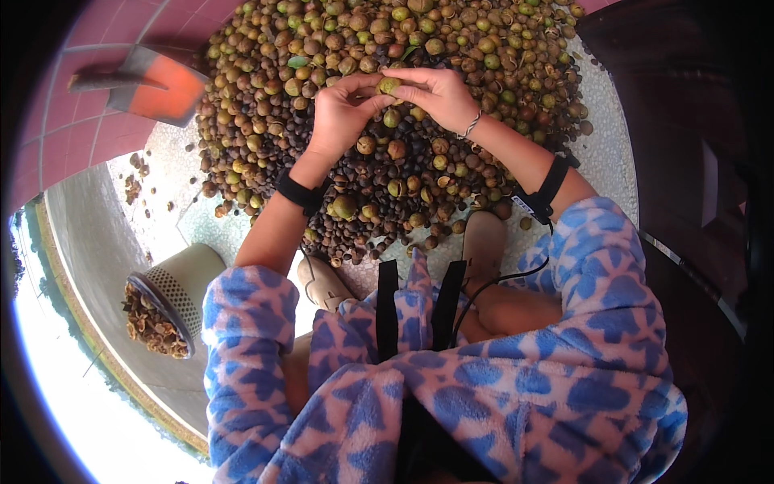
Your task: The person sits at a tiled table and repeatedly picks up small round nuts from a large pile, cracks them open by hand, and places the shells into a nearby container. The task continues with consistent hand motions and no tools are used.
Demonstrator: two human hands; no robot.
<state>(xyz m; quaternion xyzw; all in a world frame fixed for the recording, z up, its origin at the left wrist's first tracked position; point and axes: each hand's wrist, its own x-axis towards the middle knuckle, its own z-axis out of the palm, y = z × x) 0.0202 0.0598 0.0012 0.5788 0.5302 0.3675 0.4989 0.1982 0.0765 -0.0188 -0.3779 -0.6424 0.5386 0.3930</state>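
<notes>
A round yellow-green fruit [388, 85] with a thick husk is held between the fingertips of both hands, above a large heap. My left hand [346, 112] pinches it from the left with thumb and fingers. From the right, my right hand [440, 95] grips it, the thumb lying along its near side. Whether its husk is split cannot be told. Beneath my hands spreads the heap of green and brown fruit [363, 24], some with cracked husks. Small dark seeds [357, 166] lie thickly in the middle and near side of the heap.
To the left stands a pale perforated plastic basket [205, 275] filled with split brown husks [154, 330]. An orange-and-grey flat-bladed tool [175, 91] with a dark handle rests on red tiles. My shoes [485, 242] touch the heap's near edge. A dark cable [505, 277] hangs from my right forearm.
</notes>
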